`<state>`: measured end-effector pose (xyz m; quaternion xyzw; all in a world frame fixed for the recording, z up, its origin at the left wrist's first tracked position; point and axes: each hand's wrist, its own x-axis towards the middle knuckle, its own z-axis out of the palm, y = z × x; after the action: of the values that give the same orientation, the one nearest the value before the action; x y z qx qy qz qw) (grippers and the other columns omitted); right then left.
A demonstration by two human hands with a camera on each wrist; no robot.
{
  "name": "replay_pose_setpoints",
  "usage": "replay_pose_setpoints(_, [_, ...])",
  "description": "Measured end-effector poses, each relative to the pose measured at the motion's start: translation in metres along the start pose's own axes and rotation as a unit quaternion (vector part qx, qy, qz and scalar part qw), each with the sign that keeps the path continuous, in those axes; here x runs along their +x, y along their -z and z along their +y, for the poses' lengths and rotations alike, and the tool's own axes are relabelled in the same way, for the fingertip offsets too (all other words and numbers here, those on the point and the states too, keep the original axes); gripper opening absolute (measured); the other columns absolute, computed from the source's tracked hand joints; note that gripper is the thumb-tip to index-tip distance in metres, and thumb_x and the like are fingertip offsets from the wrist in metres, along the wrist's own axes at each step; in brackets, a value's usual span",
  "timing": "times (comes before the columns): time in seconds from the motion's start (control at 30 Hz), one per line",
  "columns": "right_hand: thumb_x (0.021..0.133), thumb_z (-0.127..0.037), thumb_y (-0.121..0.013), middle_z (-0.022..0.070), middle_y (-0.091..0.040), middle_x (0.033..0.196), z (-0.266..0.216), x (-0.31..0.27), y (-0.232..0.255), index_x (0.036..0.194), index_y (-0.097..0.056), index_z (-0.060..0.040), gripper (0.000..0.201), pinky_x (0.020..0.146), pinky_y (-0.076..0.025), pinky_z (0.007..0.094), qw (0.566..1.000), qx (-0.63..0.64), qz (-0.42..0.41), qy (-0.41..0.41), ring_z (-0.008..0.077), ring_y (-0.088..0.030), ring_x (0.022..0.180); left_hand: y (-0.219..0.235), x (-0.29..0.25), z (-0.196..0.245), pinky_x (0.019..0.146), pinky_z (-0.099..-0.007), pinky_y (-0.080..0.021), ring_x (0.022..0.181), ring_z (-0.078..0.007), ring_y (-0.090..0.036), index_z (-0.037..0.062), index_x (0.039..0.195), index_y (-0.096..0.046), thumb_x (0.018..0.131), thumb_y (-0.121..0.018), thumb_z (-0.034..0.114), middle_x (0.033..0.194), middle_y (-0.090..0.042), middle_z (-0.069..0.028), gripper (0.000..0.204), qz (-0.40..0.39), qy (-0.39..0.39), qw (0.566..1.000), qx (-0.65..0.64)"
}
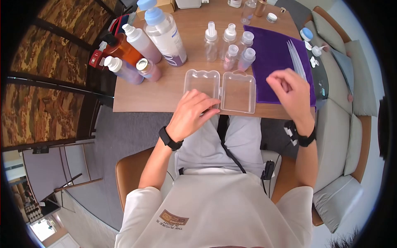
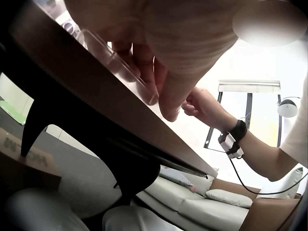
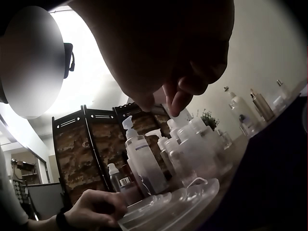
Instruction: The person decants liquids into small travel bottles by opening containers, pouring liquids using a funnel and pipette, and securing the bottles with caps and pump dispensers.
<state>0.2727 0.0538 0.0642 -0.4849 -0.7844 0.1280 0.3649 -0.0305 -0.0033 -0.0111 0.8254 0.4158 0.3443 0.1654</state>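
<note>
The shirt has a brown patch toward half past six in the head view, upside down, reading "BALENO"; beside it are the words "THE FUTURE IS", with a less clear line that starts "IN". Large print on the tall bottle, toward eleven, and on the box, toward half past eight in the left wrist view, cannot be read surely.

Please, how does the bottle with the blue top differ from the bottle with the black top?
The blue-topped bottle is pale with printed text; the black-topped bottle is orange-brown. The blue-topped bottle looks larger than the black-topped bottle. Both stand on the table, left of the clear case.
</note>
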Motion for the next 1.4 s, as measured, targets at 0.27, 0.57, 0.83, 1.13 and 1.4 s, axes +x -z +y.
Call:
replay_pose_setpoints(0.27, [0.08,-0.008,-0.088,0.0021,-0.057,0.075,0.012,-0.061,-0.027,0.097,-0.073,-0.0091,0.022,0.053,-0.042,0.0295,0.991,0.088,-0.095,0.043,0.0143,-0.053,0.06,0.001,0.005,0.013,0.078,-0.0379,-0.048,0.085,-0.0253,-0.06,0.0087,0.107,-0.078,0.077,-0.09,0.013,0.091,-0.07,-0.0035,0.033,0.062,-0.005,0.998,0.033])
replay_pose_setpoints(0.57, [0.078,0.006,-0.081,-0.0018,-0.058,0.085,0.037,-0.079,-0.039,0.11,-0.071,-0.0053,0.036,0.056,-0.032,0.0227,0.984,0.158,-0.082,-0.007,0.0048,-0.045,0.066,0.015,0.021,0.047,0.063,-0.0357,-0.045,0.07,-0.0239,-0.056,0.0088,0.087,-0.071,0.074,-0.09,0.013,0.082,-0.065,-0.0033,0.023,0.114,-0.115,0.986,0.033])
replay_pose_setpoints(0.83, [0.086,0.007,-0.077,0.001,-0.057,0.089,0.07,-0.096,-0.052,0.117,-0.068,-0.002,0.034,0.059,-0.035,0.0222,0.965,0.249,-0.075,-0.033,0.0065,-0.047,0.068,-0.006,0.061,0.1,0.058,-0.033,-0.041,0.064,-0.021,-0.053,0.0122,0.072,-0.057,0.072,-0.078,0.021,0.076,-0.055,-0.0016,0.023,0.183,-0.227,0.952,0.092])
replay_pose_setpoints(1.13, [0.093,0.011,-0.068,0.0035,-0.056,0.102,0.116,-0.108,-0.046,0.123,-0.065,0.0012,0.032,0.078,-0.041,0.0211,0.96,0.262,-0.091,0.023,0.0084,-0.053,0.087,-0.027,0.07,0.127,0.057,-0.0339,-0.043,0.064,-0.0217,-0.055,0.0117,0.073,-0.058,0.073,-0.077,0.023,0.075,-0.057,-0.0034,0.022,0.164,-0.211,0.958,0.109])
replay_pose_setpoints(1.4, [0.093,0.013,-0.067,0.0042,-0.058,0.104,0.094,-0.106,-0.043,0.121,-0.065,0.0025,0.03,0.082,-0.043,0.0209,0.962,0.264,-0.055,-0.038,0.0095,-0.053,0.089,-0.031,0.075,0.138,0.056,-0.0347,-0.045,0.065,-0.0223,-0.057,0.0112,0.074,-0.059,0.074,-0.075,0.025,0.075,-0.058,-0.005,0.021,0.133,-0.201,0.964,0.114])
